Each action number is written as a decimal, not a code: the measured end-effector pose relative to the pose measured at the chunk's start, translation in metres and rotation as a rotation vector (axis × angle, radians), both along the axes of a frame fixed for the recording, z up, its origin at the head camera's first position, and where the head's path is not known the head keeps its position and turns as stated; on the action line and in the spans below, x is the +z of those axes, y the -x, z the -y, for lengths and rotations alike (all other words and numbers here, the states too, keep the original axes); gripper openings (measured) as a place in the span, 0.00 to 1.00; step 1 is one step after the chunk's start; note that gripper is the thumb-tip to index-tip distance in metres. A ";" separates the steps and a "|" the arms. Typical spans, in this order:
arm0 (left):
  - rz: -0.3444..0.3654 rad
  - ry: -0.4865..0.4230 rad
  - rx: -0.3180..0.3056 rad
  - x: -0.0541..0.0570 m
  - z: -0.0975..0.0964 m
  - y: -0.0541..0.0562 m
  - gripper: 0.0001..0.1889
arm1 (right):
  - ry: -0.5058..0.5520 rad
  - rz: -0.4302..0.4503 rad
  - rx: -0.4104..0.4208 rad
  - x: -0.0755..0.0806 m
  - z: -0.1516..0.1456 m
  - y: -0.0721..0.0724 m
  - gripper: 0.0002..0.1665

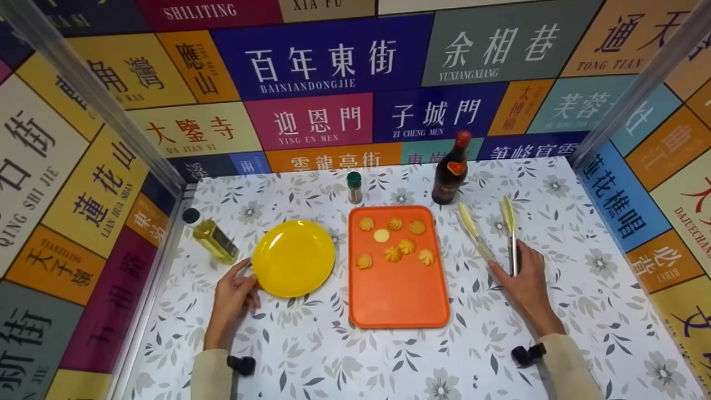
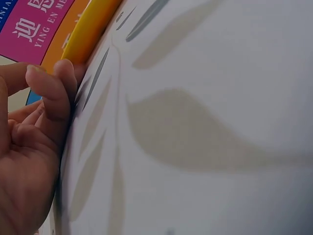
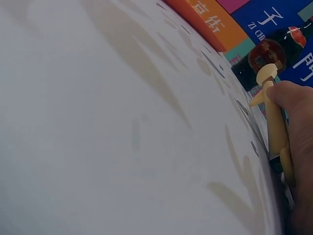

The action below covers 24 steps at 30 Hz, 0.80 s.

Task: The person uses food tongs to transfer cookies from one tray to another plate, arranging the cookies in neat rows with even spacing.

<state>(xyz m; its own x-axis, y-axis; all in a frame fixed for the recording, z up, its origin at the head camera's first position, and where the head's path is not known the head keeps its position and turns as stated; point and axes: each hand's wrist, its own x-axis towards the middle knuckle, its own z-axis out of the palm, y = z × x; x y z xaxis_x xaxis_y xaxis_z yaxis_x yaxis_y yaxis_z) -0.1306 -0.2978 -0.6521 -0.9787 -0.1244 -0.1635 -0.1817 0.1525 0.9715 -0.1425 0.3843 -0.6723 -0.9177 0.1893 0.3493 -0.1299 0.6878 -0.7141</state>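
My left hand [image 1: 236, 291] is at the left rim of a round yellow plate [image 1: 294, 258], thumb and a finger pinching its edge. In the left wrist view, the plate's rim [image 2: 90, 34] runs down behind the curled fingers [image 2: 56, 98]. My right hand [image 1: 527, 283] grips a pair of tongs [image 1: 512, 244] with pale yellow tips, their arms spread wide and pointing away from me. Between the hands, an orange tray [image 1: 397, 300] bears several piped cookies [image 1: 407, 246] on its far half. The right wrist view shows the tongs [image 3: 276, 122] close before a dark bottle.
An oil bottle [image 1: 214, 239] with a black cap stands left of the plate. Behind the tray are a small green-capped shaker [image 1: 354, 188] and a dark red-capped bottle [image 1: 451, 172]. Printed panels [image 1: 328, 61] wall the leaf-patterned table [image 1: 311, 355] at the back and sides.
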 end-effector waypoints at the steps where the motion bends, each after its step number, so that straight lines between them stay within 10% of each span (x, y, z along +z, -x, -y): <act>1: 0.000 -0.005 -0.010 0.000 0.000 0.000 0.29 | -0.006 0.004 0.001 0.000 0.000 0.000 0.50; 24: 0.089 -0.200 -0.157 0.000 -0.008 0.000 0.42 | -0.050 -0.001 -0.004 0.002 0.003 -0.001 0.52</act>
<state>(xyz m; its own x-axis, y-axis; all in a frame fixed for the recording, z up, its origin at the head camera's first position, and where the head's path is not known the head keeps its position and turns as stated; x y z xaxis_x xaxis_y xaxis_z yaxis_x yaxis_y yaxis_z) -0.1306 -0.2897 -0.6519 -0.9642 0.0707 -0.2556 -0.2568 -0.0077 0.9664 -0.1419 0.3812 -0.6704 -0.9168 0.1747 0.3592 -0.1280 0.7233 -0.6785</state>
